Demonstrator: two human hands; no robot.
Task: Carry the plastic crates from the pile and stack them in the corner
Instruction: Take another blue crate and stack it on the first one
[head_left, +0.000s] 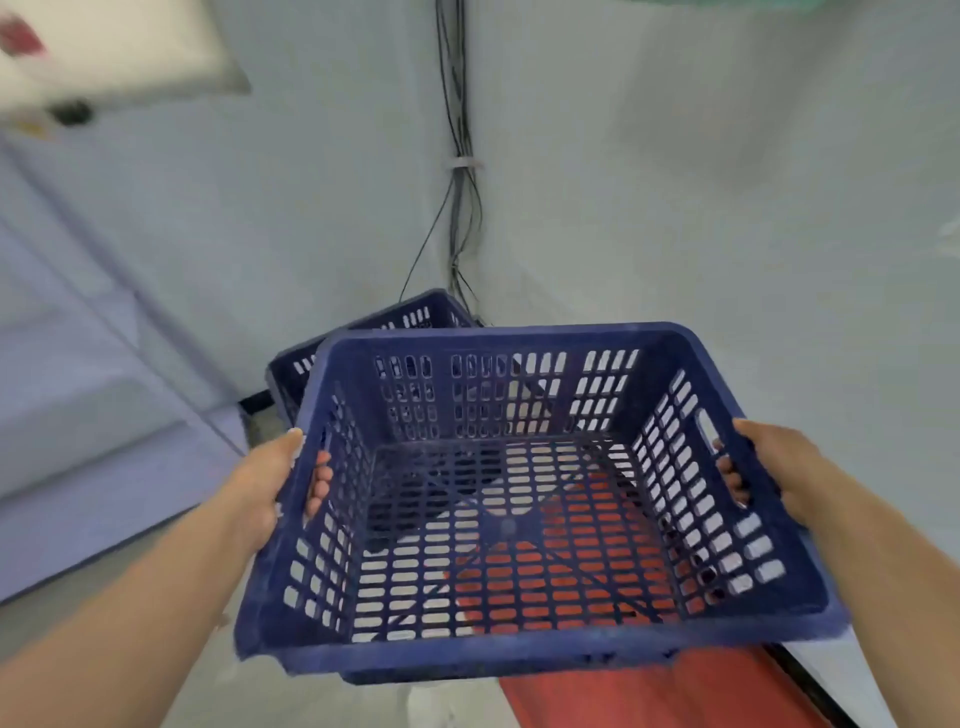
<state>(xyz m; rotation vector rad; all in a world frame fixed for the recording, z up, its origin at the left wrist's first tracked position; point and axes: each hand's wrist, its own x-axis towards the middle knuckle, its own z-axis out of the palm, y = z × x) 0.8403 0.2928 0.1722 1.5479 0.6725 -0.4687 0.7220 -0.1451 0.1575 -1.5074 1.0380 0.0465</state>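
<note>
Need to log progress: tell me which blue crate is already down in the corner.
The far blue crate, partly hidden, sits by the wall corner under the cables. The near crate is held by the left hand and right hand.

A plain storage corner: bare pale walls (675, 182), bundled cables (460, 156), stacked crates (384, 322).

Left hand (270, 486) and right hand (774, 467) outstretched, fingers curled in grips

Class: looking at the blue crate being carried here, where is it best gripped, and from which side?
Grip the blue crate at the handle slots cut high in its two short walls, coming from outside left and right. The left hand and right hand do so, fingers hooked through, keeping it balanced.
</note>
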